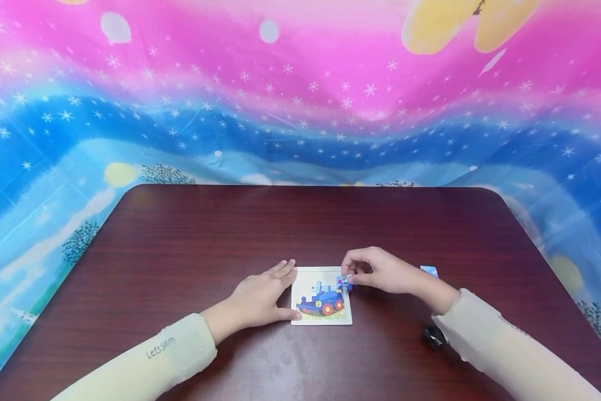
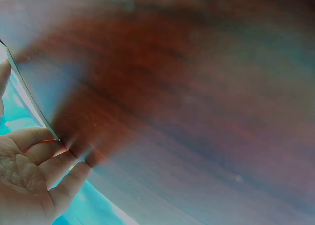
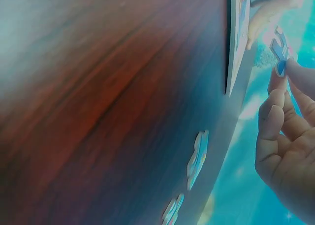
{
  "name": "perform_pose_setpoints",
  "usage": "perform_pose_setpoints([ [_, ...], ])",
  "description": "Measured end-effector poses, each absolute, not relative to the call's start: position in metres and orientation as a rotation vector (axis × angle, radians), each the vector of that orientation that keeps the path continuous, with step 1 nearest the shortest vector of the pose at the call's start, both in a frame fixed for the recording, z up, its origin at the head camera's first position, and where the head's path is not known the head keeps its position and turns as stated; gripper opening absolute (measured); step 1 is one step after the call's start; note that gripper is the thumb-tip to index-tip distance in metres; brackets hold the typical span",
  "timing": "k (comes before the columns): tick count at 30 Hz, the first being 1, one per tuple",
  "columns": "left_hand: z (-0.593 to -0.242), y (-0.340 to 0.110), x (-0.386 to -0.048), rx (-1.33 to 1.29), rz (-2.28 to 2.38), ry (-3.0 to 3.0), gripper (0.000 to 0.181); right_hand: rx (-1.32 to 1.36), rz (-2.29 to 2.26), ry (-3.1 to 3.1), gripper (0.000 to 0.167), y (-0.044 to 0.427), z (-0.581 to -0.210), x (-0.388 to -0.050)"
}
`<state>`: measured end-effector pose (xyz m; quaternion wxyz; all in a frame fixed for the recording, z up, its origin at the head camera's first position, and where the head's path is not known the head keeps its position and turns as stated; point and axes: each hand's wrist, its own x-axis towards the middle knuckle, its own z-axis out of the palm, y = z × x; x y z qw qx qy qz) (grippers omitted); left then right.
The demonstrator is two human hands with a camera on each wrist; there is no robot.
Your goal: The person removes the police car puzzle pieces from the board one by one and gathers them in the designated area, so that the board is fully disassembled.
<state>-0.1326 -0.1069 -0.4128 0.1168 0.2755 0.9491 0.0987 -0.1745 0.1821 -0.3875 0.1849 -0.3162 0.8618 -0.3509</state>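
A square jigsaw board (image 1: 325, 322) with a pale frame and a picture of a blue train lies on the table. My left hand (image 1: 262, 298) rests along its left edge, the thumb at the lower corner and the straight fingers at the upper one. In the left wrist view the left fingers (image 2: 66, 163) touch the table beside the board's edge. Over the board's right side, my right hand (image 1: 380, 270) pinches a blue jigsaw piece (image 1: 344, 283) between thumb and index finger. The right wrist view shows this piece (image 3: 279, 48) held above the table, apart from the board.
Two loose jigsaw pieces, a nearer one (image 3: 198, 160) and another (image 3: 173, 210), lie on the table to the right of the board. One blue piece (image 1: 429, 271) shows behind the right forearm. A small black object (image 1: 434, 337) sits by the right cuff. A printed cloth (image 1: 300, 111) hangs behind the table (image 1: 260, 223).
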Motion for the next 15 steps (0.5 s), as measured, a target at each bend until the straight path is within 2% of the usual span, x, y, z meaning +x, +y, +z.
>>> perform_pose_setpoints([
  [15, -0.411, -0.107, -0.133, 0.819, 0.276, 2.775, 0.093, -0.827, -1.034, 2.51, 0.011, 0.226, -0.384, -0.163],
])
